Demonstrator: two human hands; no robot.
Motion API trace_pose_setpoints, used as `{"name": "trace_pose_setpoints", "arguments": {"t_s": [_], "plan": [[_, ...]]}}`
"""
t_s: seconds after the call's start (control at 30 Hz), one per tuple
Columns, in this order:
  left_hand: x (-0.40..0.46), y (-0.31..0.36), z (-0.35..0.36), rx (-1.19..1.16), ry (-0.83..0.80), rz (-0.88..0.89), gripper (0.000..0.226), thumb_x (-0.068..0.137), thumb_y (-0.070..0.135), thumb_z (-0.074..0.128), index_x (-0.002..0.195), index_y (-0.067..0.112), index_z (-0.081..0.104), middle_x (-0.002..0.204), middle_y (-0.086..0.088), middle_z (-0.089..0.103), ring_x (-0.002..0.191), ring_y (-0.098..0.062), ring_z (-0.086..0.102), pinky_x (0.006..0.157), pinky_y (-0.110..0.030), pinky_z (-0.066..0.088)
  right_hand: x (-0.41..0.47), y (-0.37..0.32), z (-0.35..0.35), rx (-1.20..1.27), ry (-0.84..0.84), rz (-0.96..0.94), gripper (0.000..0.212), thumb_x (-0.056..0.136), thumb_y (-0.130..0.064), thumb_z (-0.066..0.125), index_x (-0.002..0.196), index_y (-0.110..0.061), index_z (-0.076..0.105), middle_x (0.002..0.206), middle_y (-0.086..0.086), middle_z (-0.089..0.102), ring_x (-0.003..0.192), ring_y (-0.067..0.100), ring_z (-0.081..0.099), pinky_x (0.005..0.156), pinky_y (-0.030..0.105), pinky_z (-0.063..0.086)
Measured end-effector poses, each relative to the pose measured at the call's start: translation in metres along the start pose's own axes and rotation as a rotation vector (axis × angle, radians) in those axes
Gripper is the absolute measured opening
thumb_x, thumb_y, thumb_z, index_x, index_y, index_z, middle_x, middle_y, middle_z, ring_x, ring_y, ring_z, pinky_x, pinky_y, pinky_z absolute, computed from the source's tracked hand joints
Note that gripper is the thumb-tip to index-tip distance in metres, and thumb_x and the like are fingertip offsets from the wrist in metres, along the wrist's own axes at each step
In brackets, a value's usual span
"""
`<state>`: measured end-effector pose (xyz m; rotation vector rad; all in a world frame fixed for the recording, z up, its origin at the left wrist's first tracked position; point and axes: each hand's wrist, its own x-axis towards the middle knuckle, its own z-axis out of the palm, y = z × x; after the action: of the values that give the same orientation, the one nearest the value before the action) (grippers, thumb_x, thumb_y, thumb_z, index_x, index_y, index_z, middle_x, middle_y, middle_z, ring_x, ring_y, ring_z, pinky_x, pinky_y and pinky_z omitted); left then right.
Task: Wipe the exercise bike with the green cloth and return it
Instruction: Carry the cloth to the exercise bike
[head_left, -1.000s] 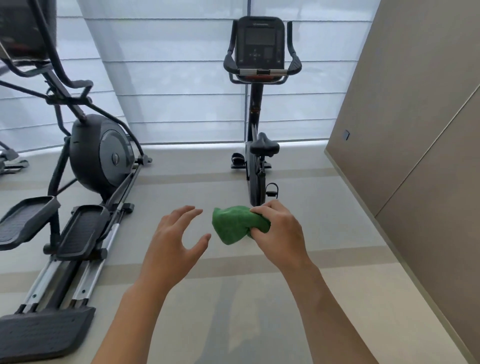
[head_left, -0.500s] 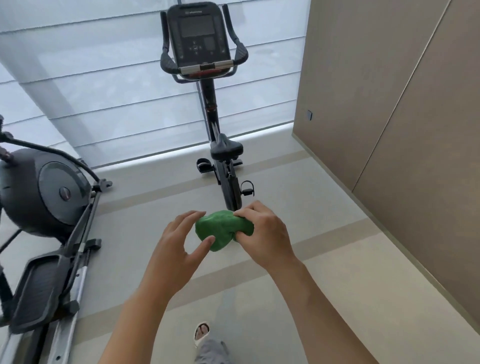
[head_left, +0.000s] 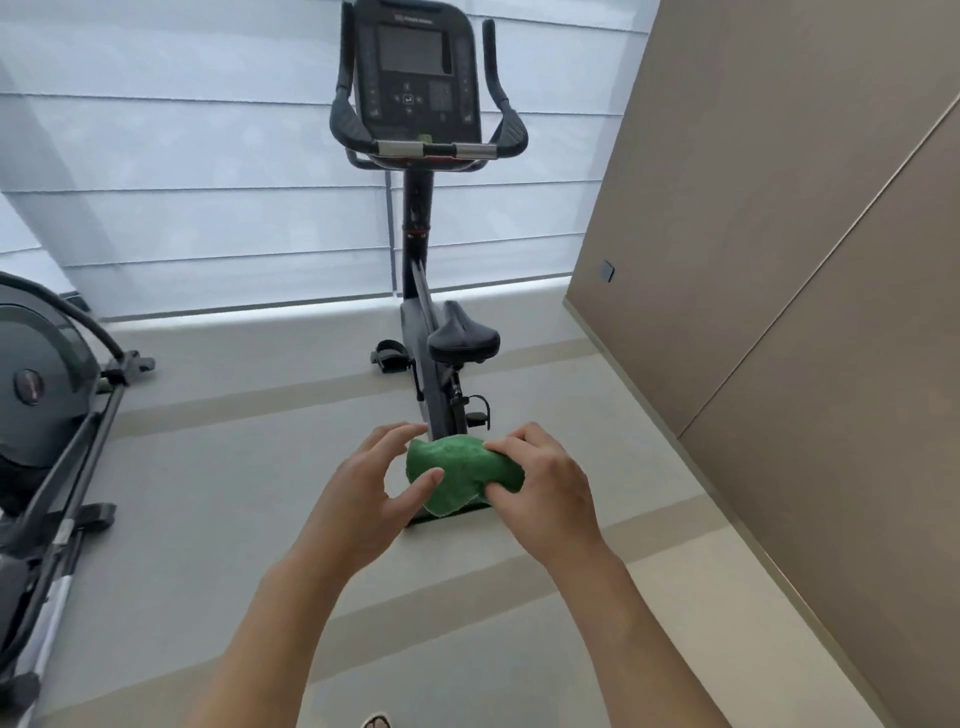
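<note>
From the head camera I see my right hand gripping the bunched green cloth, fingers curled round it, while my left hand pinches its left edge. The exercise bike stands just beyond.

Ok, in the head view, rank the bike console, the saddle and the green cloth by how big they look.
1. bike console
2. green cloth, bunched between both hands and much nearer the camera, so its look is inflated
3. saddle, a close third; true order unsure
</note>
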<state>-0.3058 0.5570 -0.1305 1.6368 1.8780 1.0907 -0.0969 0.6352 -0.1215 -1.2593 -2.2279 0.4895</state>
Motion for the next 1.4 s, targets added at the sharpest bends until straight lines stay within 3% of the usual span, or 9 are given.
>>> {"name": "trace_pose_setpoints", "arguments": {"t_s": [0.07,0.23,0.47,0.6,0.77,0.93,1.03,1.23,1.4], "plan": [[0.031,-0.04,-0.029,-0.048,-0.038,-0.041,0.05,0.094,0.045,0.071,0.141,0.037,0.058,0.139,0.024,0.055,0.124,0.004,0.055,0.105,-0.03,0.049,0.044,-0.023,0.037,-0.007,-0.014,-0.007,0.043,0.078,-0.017,0.08,0.119,-0.028,0.075,0.105,-0.017,0.059,0.093,0.009,0.06,0.073,0.025,0.052],[0.056,-0.061,-0.038,-0.061,-0.048,-0.025,0.049,0.095,0.044,0.071,0.141,0.037,0.057,0.138,0.024,0.055,0.125,0.001,0.055,0.107,-0.034,0.051,0.069,-0.032,0.05,-0.012,-0.008,0.006,0.044,0.078,-0.018,0.081,0.12,-0.029,0.075,0.106,-0.019,0.058,0.091,0.005,0.058,0.073,0.024,0.052],[0.09,-0.093,-0.05,-0.149,-0.048,-0.09,0.046,0.095,0.043,0.07,0.14,0.041,0.057,0.128,0.026,0.059,0.116,0.003,0.059,0.101,-0.036,0.054,0.114,-0.04,0.076,-0.024,-0.033,-0.008,0.044,0.077,-0.019,0.082,0.12,-0.029,0.074,0.106,-0.019,0.058,0.089,0.0,0.052,0.07,0.01,0.039],[0.117,-0.102,-0.046,-0.245,-0.007,-0.135,0.041,0.095,0.038,0.073,0.134,0.042,0.061,0.123,0.027,0.061,0.114,-0.001,0.062,0.097,-0.038,0.057,0.142,-0.029,0.087,-0.022,-0.062,-0.004,0.044,0.077,-0.019,0.082,0.119,-0.028,0.074,0.107,-0.018,0.059,0.091,0.004,0.057,0.071,0.005,0.035],[0.163,-0.096,-0.031,-0.286,0.072,-0.103,0.041,0.088,0.021,0.082,0.126,0.03,0.069,0.118,0.021,0.064,0.11,-0.006,0.067,0.092,-0.03,0.061,0.181,0.0,0.094,-0.011,-0.111,-0.019,0.044,0.078,-0.022,0.081,0.12,-0.03,0.072,0.109,-0.018,0.06,0.094,0.006,0.06,0.074,0.02,0.046],[0.227,-0.076,-0.003,-0.284,0.155,-0.105,0.036,0.088,0.01,0.08,0.114,0.034,0.072,0.114,0.019,0.067,0.108,-0.008,0.069,0.089,-0.031,0.062,0.237,0.047,0.091,0.013,-0.165,-0.033,0.052,0.078,-0.025,0.082,0.127,-0.031,0.067,0.107,-0.018,0.057,0.093,0.006,0.056,0.074,0.023,0.046],[0.268,-0.062,0.016,-0.22,0.18,-0.099,0.04,0.088,0.002,0.075,0.111,0.035,0.072,0.113,0.02,0.068,0.108,-0.008,0.069,0.088,-0.034,0.062,0.271,0.072,0.083,0.082,-0.195,-0.043,0.063,0.08,-0.025,0.08,0.14,-0.03,0.059,0.111,-0.017,0.059,0.1,0.009,0.059,0.083,0.028,0.053],[0.338,-0.036,0.05,-0.086,0.196,-0.071,0.045,0.086,-0.006,0.071,0.107,0.034,0.073,0.11,0.021,0.069,0.106,-0.007,0.068,0.085,-0.027,0.06,0.327,0.131,0.075,0.176,-0.262,-0.03,0.076,0.082,-0.029,0.081,0.15,-0.029,0.048,0.124,-0.014,0.058,0.11,0.012,0.061,0.093,0.038,0.057],[0.379,-0.022,0.078,-0.023,0.156,-0.03,0.045,0.086,-0.009,0.069,0.105,0.032,0.074,0.107,0.018,0.07,0.107,-0.009,0.067,0.083,-0.021,0.058,0.354,0.172,0.08,0.237,-0.28,-0.016,0.08,0.082,-0.033,0.082,0.152,-0.031,0.044,0.128,-0.013,0.052,0.114,0.011,0.058,0.092,0.039,0.058]]}}
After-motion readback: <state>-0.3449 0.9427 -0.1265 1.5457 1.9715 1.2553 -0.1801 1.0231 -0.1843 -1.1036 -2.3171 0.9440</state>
